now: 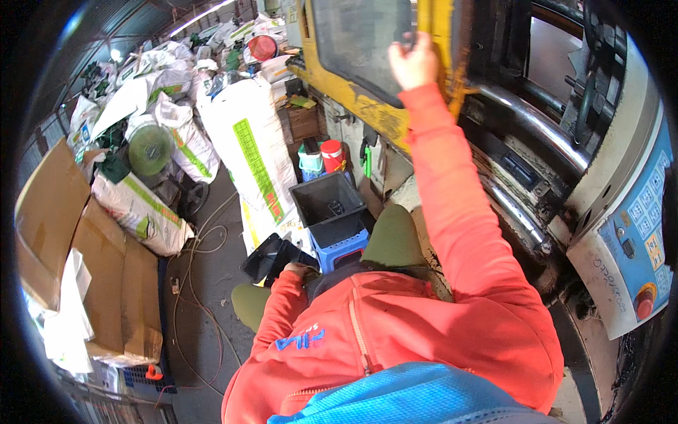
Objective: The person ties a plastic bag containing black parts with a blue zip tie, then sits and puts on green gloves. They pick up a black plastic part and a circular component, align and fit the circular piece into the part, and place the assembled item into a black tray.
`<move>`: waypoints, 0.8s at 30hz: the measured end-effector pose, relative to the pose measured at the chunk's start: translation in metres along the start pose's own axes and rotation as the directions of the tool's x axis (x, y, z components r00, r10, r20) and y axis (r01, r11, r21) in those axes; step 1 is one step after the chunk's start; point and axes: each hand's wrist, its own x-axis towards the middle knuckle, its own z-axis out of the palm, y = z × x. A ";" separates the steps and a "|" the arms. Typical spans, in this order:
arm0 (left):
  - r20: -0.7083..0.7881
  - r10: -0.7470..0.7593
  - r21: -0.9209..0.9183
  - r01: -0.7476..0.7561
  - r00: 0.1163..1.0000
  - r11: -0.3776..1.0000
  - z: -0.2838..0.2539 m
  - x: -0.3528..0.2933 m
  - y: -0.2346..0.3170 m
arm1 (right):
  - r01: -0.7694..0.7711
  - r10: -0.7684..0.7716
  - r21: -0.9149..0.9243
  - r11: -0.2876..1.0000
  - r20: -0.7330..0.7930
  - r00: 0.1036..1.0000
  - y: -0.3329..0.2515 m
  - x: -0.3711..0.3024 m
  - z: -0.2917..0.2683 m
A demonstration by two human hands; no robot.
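Note:
My right arm reaches up to the machine's yellow sliding door (pixel 367 78), which has a large window. There my right hand (pixel 415 62) is closed around a small dark door handle (pixel 407 38) beside the yellow frame. Down by my lap, my left hand (pixel 299 269) is closed at the edge of a black plastic part (pixel 272 258), box-like with glossy inner faces. The sleeve and the part hide some of its fingers. Just beyond that hand, a black bin (pixel 328 233) with small dark bits in it sits on a blue plastic stool (pixel 339 253).
Right of the door are the machine's steel bars (pixel 533 124) and a blue control panel (pixel 635 219) with a red button (pixel 644 300). White sacks (pixel 247 152) are piled at left. Cardboard boxes (pixel 106 275) stand near left, and a hose (pixel 185 283) lies on the floor.

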 end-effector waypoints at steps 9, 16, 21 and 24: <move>-0.143 0.100 -0.287 -0.137 0.985 0.948 -0.019 -0.003 0.056 | 0.004 -0.005 0.074 0.997 0.007 1.000 0.024 -0.029 0.094; -0.316 0.476 0.169 -0.445 0.821 0.880 -0.022 -0.042 0.198 | -0.615 0.034 0.599 0.512 0.702 0.712 -0.029 -0.282 0.012; -0.453 0.490 0.142 -0.482 0.745 0.864 0.012 -0.079 0.209 | -0.129 -0.018 0.097 0.987 0.859 0.512 0.021 -0.363 -0.009; -0.466 0.653 0.312 -0.580 0.596 0.752 0.041 -0.091 0.192 | 0.104 0.010 0.001 0.995 0.994 -0.106 0.054 -0.379 -0.017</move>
